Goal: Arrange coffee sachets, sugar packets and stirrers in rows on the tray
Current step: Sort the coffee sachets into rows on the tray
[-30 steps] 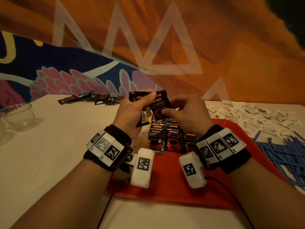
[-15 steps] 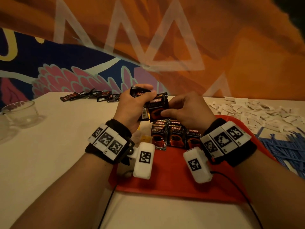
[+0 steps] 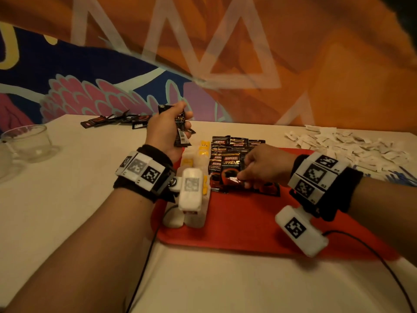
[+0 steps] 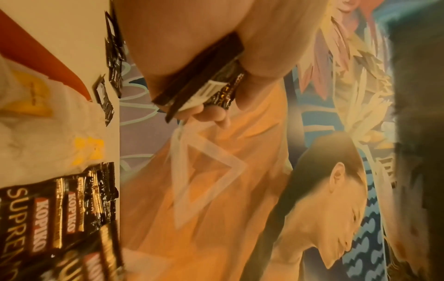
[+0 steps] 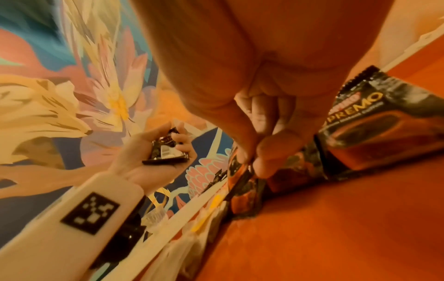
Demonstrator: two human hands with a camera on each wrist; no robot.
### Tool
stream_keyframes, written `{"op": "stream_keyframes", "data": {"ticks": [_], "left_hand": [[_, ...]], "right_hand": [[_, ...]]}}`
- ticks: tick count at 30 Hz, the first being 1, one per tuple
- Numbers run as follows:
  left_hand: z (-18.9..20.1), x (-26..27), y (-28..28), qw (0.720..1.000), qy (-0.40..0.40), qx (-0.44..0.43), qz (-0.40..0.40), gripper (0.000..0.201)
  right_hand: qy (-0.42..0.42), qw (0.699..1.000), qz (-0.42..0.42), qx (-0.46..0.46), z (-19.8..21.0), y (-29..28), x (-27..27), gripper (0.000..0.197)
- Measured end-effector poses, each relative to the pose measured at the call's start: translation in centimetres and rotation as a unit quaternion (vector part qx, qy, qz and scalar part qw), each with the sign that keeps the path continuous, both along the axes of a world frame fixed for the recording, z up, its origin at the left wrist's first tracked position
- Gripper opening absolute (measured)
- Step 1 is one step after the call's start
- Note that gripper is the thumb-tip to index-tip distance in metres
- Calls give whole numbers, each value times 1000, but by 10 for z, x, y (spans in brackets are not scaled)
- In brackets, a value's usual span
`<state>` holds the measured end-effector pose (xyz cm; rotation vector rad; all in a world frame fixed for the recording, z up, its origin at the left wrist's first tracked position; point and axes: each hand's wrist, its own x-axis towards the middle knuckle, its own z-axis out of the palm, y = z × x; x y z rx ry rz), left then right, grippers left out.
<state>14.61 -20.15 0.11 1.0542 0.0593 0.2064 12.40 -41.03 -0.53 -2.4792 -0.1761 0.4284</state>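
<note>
My left hand [image 3: 168, 129] is raised above the table left of the red tray [image 3: 239, 224] and grips a small stack of black coffee sachets [image 3: 180, 127]; the stack [image 4: 206, 81] sits between thumb and fingers. My right hand [image 3: 259, 168] is low over the tray and pinches the bottom edge of one coffee sachet [image 3: 230, 170] at the front of the overlapping sachet rows [image 3: 234, 145]. The pinch [image 5: 252, 161] shows in the right wrist view. White and yellow packets [image 3: 198, 159] lie in a column along the tray's left side.
More black sachets [image 3: 112, 120] lie at the table's far left edge. A heap of white sugar packets [image 3: 352, 143] and blue stirrers [image 3: 401, 177] lie right of the tray. A glass cup [image 3: 27, 141] stands at the far left. A painted wall backs the table.
My right hand took one sachet from the stack and brought it down onto the tray's sachet rows. The left hand stayed raised with the remaining stack, drifting slightly left.
</note>
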Motion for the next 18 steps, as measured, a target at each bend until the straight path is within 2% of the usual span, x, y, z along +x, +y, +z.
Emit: {"op": "stream_keyframes", "data": {"ticks": [6,8,14,18], "left_hand": [[-2,2,4,1000,7,-23,-3,10],[-2,3,4,1000,6,-27,-5,10],[-4,4,5,999,11,-33,-12,8],[-3,4,4,999,13,-34,-11,11]], "right_hand": [[28,999,0,-29,-5,12,-9,12],[22,999,5,-50,-7,17,-9,15],[30,999,-21,-4,-9,25,-7,13],[23,999,-20,-19,-9,28,-8,15]]}}
